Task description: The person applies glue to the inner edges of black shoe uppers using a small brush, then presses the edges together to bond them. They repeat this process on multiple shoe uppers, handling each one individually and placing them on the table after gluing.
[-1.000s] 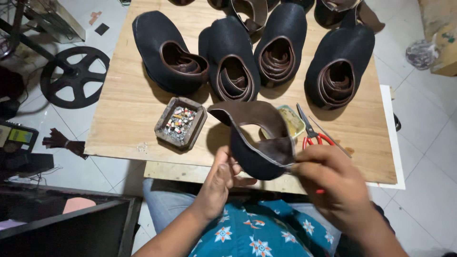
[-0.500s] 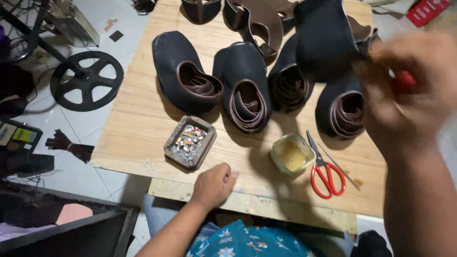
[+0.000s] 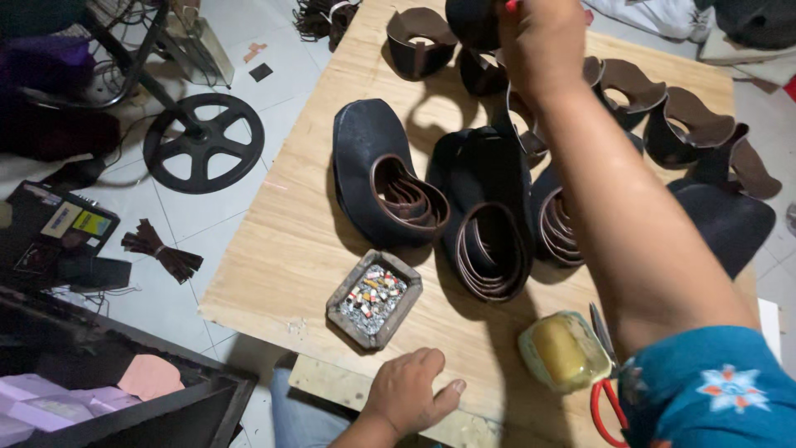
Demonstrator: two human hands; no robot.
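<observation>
Fingers of the right hand [image 3: 543, 46] clutch one dark shoe upper [image 3: 474, 18] above the wooden board [image 3: 282, 249]; the left hand [image 3: 408, 390] rests open-fingered near one staple tray [image 3: 374, 297], three nested uppers [image 3: 489, 207] beyond.

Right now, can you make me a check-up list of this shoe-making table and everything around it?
Surface: pale plywood board, lying on a white tiled floor.
Job's things: stacks of dark leather shoe uppers nested in rows; one dark leather piece is held up at the far end.
Clutter: small grey tray of tiny bits, yellowish tub, red-handled scissors.
Hands: left hand rests flat on the near board edge, holding nothing; right hand is closed on the dark leather piece.
Cables: thin wires near the machine stand, far left.
Surroundings: black wheel, bundle of brown strips, dark box on the floor.
</observation>
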